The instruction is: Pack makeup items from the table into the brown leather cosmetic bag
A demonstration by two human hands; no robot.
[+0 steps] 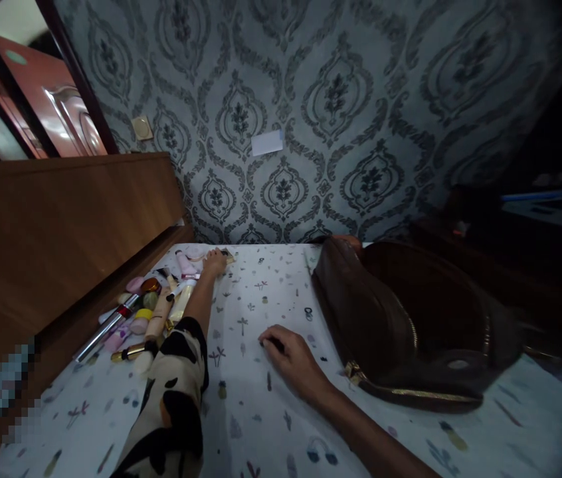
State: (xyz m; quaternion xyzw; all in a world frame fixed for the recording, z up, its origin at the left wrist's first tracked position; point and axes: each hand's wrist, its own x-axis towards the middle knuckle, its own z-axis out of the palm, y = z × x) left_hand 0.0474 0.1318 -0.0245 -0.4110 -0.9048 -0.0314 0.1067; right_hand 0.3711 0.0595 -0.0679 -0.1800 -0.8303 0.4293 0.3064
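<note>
My left hand [214,263] reaches to the far end of a group of cosmetics on the patterned white sheet. Its fingers are bent down over a small, flat, gold-and-dark item [230,256], too small to name. Beside that arm lie a silver tube with a red band [106,328], a yellow-lidded jar [141,321], a beige tube [159,313] and a pale pink bottle [184,263]. My right hand [291,358] rests on the sheet with curled fingers; something dark shows between them, perhaps shadow. To its right stands a brown leather bag [361,318], its gold zip open.
A wooden board [72,219] runs along the left side of the bed. Patterned wallpaper [285,133] covers the wall behind, with a white card [267,143] and a switch [142,127] on it. Small black bits [308,312] lie by the bag. The right side is dark.
</note>
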